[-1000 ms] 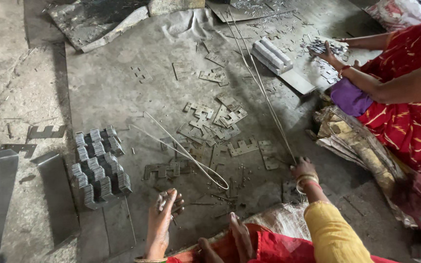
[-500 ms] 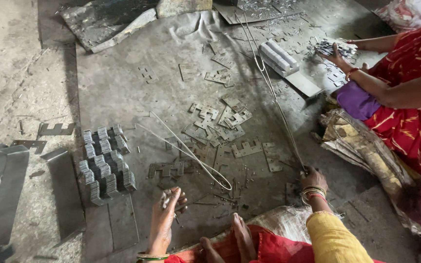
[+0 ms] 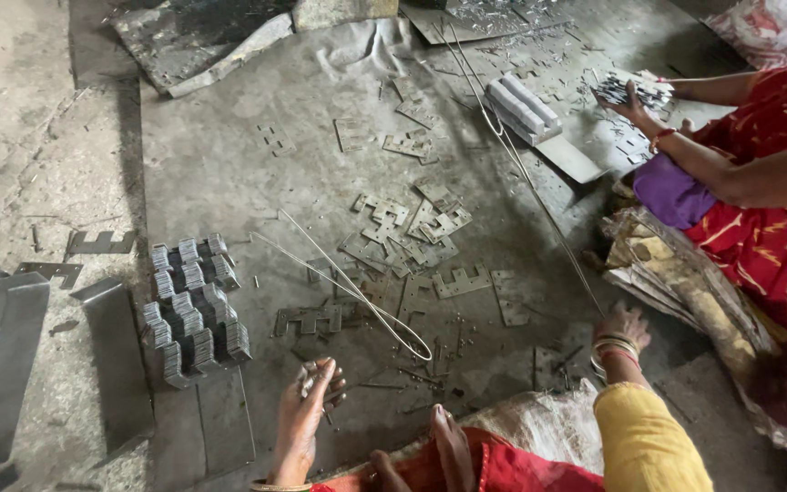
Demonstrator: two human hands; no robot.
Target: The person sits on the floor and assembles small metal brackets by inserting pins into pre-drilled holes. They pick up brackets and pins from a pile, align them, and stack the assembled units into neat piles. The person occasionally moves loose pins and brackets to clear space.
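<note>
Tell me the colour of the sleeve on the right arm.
Yellow sleeve, seen in the head view.

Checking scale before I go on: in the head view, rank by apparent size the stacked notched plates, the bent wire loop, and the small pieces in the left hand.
1. Wire loop, longest.
2. Stacked notched plates.
3. Small pieces in left hand, smallest, though nearest the camera.

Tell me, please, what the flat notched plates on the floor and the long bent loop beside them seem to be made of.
The notched plates look like thin sheet metal, dull grey and matte: flat, with sharp stamped edges. The bent loop seems to be stiff steel wire, pale with a slight shine; it keeps its shape.
</note>
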